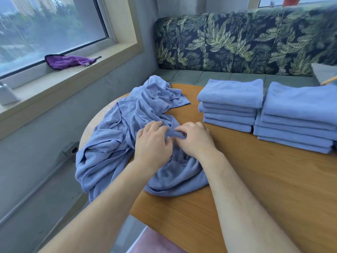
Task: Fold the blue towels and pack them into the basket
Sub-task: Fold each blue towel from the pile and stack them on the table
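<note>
A heap of crumpled blue towels [116, 136] lies on the left part of the round wooden table [255, 179], some of it hanging over the table's left edge. My left hand [152, 143] and my right hand [196, 138] sit side by side on the heap's right side, each pinching the same bunched edge of a blue towel between fingers and thumb. Two stacks of folded blue towels stand at the table's far right: a smaller stack [229, 105] and a larger stack [299, 115]. No basket is in view.
A bench with a leaf-patterned backrest [246, 41] runs behind the table. A purple cloth [69, 61] lies on the window sill at left, and a grey container [7, 94] stands further left. A wall socket [72, 149] sits low beside the table.
</note>
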Demonstrator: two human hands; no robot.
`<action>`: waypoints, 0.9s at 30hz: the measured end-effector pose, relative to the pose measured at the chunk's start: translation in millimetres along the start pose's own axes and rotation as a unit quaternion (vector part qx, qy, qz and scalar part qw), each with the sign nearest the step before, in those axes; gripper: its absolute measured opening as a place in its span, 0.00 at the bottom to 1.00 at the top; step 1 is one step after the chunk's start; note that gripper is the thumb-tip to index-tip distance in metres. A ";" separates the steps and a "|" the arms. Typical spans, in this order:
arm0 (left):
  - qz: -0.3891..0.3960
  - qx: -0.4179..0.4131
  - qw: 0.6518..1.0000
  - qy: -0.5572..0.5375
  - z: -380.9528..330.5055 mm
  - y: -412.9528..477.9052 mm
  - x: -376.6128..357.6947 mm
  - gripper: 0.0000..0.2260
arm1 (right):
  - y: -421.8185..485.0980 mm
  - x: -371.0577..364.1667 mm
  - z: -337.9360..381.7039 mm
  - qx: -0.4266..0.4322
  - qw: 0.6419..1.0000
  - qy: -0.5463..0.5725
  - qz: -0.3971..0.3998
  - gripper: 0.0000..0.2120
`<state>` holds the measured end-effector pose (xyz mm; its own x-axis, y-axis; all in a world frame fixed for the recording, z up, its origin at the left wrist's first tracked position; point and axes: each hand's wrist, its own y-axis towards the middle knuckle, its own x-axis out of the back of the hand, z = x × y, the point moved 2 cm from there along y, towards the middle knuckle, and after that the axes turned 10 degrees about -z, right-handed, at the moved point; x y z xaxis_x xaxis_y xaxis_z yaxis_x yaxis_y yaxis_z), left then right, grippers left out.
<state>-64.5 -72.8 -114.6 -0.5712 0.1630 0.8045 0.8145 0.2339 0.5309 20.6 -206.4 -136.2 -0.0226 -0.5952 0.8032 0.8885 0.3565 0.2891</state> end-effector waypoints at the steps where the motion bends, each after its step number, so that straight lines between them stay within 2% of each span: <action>1: 0.030 -0.007 0.999 0.024 3.4 -2.0 -11.4 0.13 | -2.6 0.4 2.8 -0.001 1.000 -0.008 -0.013 0.12; 3: 0.069 -0.005 0.998 0.006 2.4 -8.5 -25.4 0.17 | -4.7 5.2 6.7 -0.019 0.998 -0.008 -0.051 0.06; 6: 0.073 -0.037 0.996 -0.035 -0.5 -14.6 -35.3 0.23 | -1.4 10.5 2.6 -0.068 0.994 0.024 -0.078 0.10; 10: 0.082 -0.098 0.989 -0.081 -12.9 -24.1 -31.7 0.23 | 0.1 5.4 -2.7 -0.080 0.995 0.033 -0.057 0.25; 11: 0.078 -0.100 0.988 -0.085 -14.3 -26.5 -29.1 0.23 | 0.9 4.1 -5.3 -0.091 0.994 0.028 -0.047 0.26; 16: 0.029 -0.072 0.989 -0.122 -10.3 -33.0 -22.9 0.14 | -15.2 11.6 -11.3 -0.137 0.988 0.034 -0.064 0.06; 19: 0.005 -0.021 0.999 -0.046 -11.6 -41.5 -19.8 0.20 | -38.4 14.6 -5.6 -0.135 0.986 0.014 -0.098 0.05; 21: 0.033 -0.012 0.999 -0.010 -17.2 -48.4 -17.1 0.26 | -53.7 17.8 -3.6 -0.134 0.984 -0.004 -0.116 0.04; 24: 0.094 -0.031 0.995 -0.022 -25.6 -60.2 -13.9 0.29 | -81.1 27.2 -0.5 -0.150 0.978 -0.044 -0.135 0.04; 27: 0.118 -0.080 0.989 -0.036 -33.3 -75.4 -6.4 0.28 | -114.8 39.8 2.4 -0.185 0.968 -0.085 -0.147 0.10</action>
<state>-118.9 -123.5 -150.8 -0.3640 0.2641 0.8932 0.9285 0.0266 0.3705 -83.4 -269.3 -136.1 -0.3460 -0.4928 0.7984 0.9350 -0.1112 0.3366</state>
